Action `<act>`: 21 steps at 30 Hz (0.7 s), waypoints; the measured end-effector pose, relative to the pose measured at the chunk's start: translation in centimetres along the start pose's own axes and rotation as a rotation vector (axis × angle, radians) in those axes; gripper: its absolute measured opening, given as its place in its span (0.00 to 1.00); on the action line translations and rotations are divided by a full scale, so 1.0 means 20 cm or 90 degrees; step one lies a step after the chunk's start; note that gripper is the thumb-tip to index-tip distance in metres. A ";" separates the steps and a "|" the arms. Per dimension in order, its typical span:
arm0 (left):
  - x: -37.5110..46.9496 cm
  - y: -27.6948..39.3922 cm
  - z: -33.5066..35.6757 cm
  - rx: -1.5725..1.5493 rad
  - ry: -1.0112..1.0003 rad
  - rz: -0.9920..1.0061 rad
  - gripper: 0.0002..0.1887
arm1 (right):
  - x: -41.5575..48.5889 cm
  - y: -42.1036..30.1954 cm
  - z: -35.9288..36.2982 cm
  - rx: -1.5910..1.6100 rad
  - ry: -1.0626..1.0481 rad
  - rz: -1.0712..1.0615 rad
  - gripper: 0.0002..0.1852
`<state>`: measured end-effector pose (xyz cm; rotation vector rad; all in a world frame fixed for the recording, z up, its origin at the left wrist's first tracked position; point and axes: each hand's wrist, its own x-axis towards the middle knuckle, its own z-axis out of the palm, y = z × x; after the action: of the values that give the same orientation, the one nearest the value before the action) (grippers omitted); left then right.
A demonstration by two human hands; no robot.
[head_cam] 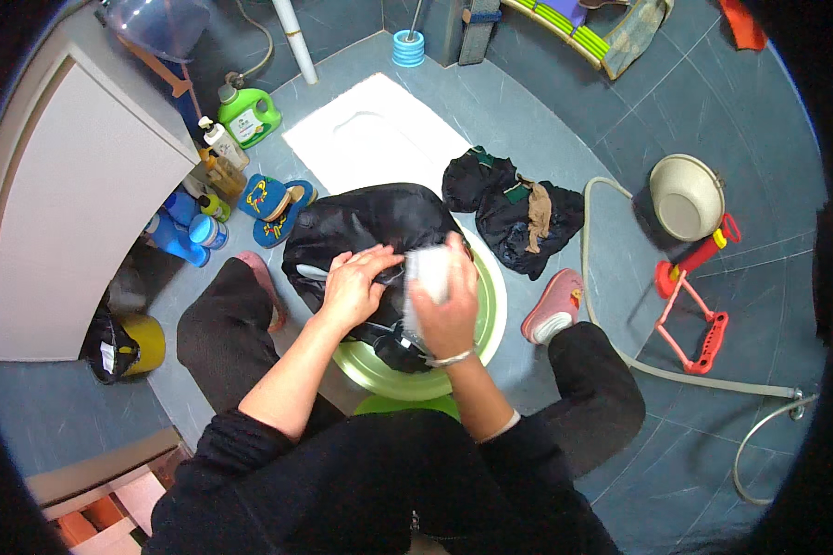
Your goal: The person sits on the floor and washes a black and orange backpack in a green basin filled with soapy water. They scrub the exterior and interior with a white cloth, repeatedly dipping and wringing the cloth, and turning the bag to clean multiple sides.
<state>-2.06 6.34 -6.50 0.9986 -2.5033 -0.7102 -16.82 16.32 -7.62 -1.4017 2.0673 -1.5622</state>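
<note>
A black bag or garment (361, 218), too bunched to tell which, lies across a light green plastic basin (496, 298) between my knees. My left hand (354, 284) presses flat on the black fabric, fingers pointing right. My right hand (451, 305) is closed around a white block-like object (427, 277), blurred, resting on or just over the fabric; whether it is a brush or a cloth I cannot tell. The two hands are close side by side. Dark wet-looking clothes (520, 215) with a tan piece lie on the floor beyond the basin, at the right.
A white squat toilet (382, 132) is set in the floor ahead. Blue slippers (274, 208), a green detergent jug (250, 118) and several bottles stand at left. At right, a hose (590, 277) runs along the floor near a hanging beige basin (687, 198) and red plunger (697, 260).
</note>
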 end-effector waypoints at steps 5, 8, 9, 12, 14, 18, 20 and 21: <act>-0.17 -0.02 -0.04 -0.056 0.055 0.043 0.19 | 0.09 0.19 0.00 -0.170 -0.021 0.128 0.34; -0.23 -0.04 -0.06 -0.076 0.051 0.075 0.21 | 0.05 0.31 0.02 0.101 0.010 0.323 0.32; -0.24 -0.04 -0.06 -0.088 0.028 0.070 0.22 | 0.02 0.29 0.02 0.181 0.009 0.349 0.32; -0.27 -0.03 -0.07 -0.057 0.063 0.048 0.23 | 0.00 0.08 0.08 0.113 0.019 0.030 0.31; -0.28 -0.03 -0.07 -0.045 0.020 0.050 0.23 | 0.00 -0.06 0.12 0.146 -0.049 -0.042 0.31; -0.31 -0.03 -0.09 -0.078 -0.049 0.025 0.20 | 0.00 0.04 0.19 0.070 -0.008 -0.063 0.32; -0.32 -0.03 -0.09 -0.106 -0.044 -0.015 0.19 | -0.02 0.27 0.18 0.038 0.022 0.014 0.34; -0.31 -0.04 -0.09 -0.123 -0.040 -0.042 0.20 | 0.01 0.39 0.18 0.075 0.121 0.014 0.33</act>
<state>3.55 9.73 -6.26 1.0074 -2.4065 -0.9967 -19.02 13.80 -15.55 -1.2293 2.0441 -1.8404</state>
